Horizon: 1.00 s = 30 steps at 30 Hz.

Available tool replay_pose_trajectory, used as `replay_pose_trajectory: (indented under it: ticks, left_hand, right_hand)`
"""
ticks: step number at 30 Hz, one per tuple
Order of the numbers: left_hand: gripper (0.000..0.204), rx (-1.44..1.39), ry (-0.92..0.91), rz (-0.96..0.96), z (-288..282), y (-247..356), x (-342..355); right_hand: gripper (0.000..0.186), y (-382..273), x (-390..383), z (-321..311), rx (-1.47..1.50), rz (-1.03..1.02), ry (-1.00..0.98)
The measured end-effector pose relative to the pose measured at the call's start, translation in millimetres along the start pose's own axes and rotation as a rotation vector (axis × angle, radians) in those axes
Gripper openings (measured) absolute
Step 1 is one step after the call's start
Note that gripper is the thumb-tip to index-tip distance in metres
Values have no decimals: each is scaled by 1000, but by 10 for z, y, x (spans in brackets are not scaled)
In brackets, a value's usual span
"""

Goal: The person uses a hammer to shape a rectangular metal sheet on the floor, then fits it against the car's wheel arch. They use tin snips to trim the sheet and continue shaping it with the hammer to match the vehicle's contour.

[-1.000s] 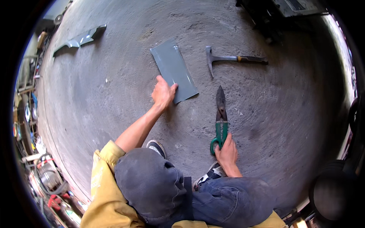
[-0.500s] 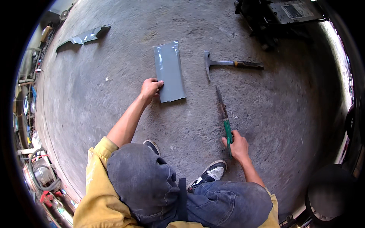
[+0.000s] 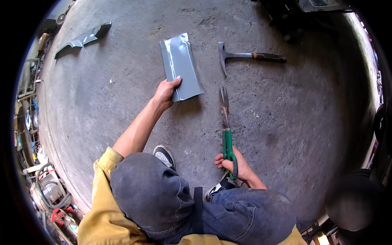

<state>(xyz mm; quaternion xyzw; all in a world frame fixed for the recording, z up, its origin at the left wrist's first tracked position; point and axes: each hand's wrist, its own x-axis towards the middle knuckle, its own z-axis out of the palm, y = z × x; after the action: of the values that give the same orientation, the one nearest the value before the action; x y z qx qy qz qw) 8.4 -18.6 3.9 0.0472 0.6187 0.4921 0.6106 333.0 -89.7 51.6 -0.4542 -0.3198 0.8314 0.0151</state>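
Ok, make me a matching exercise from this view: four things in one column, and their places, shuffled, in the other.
Things
1. Grey sheet
2. Green-handled snips
3. Hammer
4. Bent grey piece

Places
A. In the right hand
B. On the floor, upper left of the picture
C. In the left hand
D. On the floor, right of the sheet

Pairs: 1-C, 2-A, 3-D, 4-B

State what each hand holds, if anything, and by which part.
The left hand holds the grey sheet by its left edge, near the lower corner, thumb on top. The right hand holds the green-handled snips by the handles.
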Motion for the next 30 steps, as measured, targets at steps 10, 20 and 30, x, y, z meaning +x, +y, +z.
replay_pose_trajectory:
  ticks: [10, 20, 30]
  left_hand:
    - [34, 10, 43, 40, 64, -37, 61]
    - [32, 35, 106, 65, 84, -139, 113]
    - [28, 119, 160, 127, 104, -175, 104]
  right_hand:
    - [73, -78, 60, 59, -182, 1, -78]
    - [71, -73, 117, 86, -244, -36, -44]
    - [68, -11, 280, 21, -363, -99, 13]
